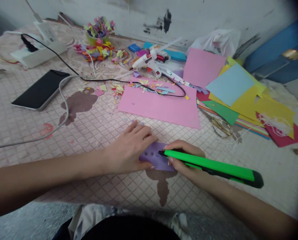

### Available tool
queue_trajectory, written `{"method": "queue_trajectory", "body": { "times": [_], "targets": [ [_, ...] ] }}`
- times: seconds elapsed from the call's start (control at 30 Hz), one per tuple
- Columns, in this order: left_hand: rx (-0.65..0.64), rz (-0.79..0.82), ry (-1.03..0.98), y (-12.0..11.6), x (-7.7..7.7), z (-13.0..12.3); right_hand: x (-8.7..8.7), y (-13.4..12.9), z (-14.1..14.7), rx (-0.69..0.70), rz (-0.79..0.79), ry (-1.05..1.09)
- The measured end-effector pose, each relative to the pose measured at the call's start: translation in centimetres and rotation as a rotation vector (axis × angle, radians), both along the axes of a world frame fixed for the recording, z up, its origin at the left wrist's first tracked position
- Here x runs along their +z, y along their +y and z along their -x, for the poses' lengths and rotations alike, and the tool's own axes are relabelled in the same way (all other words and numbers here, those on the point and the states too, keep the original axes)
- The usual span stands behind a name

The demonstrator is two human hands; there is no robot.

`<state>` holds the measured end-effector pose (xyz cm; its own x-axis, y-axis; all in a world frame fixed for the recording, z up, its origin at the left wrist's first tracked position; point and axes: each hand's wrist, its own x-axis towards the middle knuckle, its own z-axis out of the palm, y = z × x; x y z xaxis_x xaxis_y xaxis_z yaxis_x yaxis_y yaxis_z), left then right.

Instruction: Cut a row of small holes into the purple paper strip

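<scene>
A small purple paper piece (165,165) lies on the table in front of me, with two dark spots and a small ring outline on it. My left hand (129,150) rests palm down over its left end, fingers stretched and thumb apart, pressing on the paper. In my right hand (186,156) is a thick green pen-like tool (211,163) with a black tip and a black rear end; its exact kind is unclear. The tip touches the paper at the ring outline. The tool's body slants out to the right, over my right wrist.
Beyond my hands lies a pink sheet (161,108) with paper scraps and a black cable. A white glue gun (147,61) sits behind it. Gold-handled scissors (221,127) and stacked coloured paper (249,103) are at right. A phone (41,90) and power strip (39,53) are at left.
</scene>
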<state>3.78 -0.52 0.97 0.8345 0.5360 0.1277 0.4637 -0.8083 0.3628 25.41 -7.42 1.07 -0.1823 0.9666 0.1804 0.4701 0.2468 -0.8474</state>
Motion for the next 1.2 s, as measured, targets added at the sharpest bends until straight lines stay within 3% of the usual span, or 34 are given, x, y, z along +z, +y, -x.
{"method": "queue_trajectory", "body": {
  "times": [0.4, 0.73, 1.2],
  "targets": [
    [0.009, -0.007, -0.020, -0.27, -0.18, 0.06, 0.70, 0.06, 0.12, 0.027, -0.027, -0.048],
    [0.022, -0.022, -0.026, -0.45, -0.17, 0.07, 0.04, -0.24, 0.05, 0.067, -0.056, -0.042],
    [0.043, -0.089, -0.007, -0.76, -0.26, -0.15, 0.13, -0.33, -0.25, 0.003, -0.014, -0.010]
  ]
}}
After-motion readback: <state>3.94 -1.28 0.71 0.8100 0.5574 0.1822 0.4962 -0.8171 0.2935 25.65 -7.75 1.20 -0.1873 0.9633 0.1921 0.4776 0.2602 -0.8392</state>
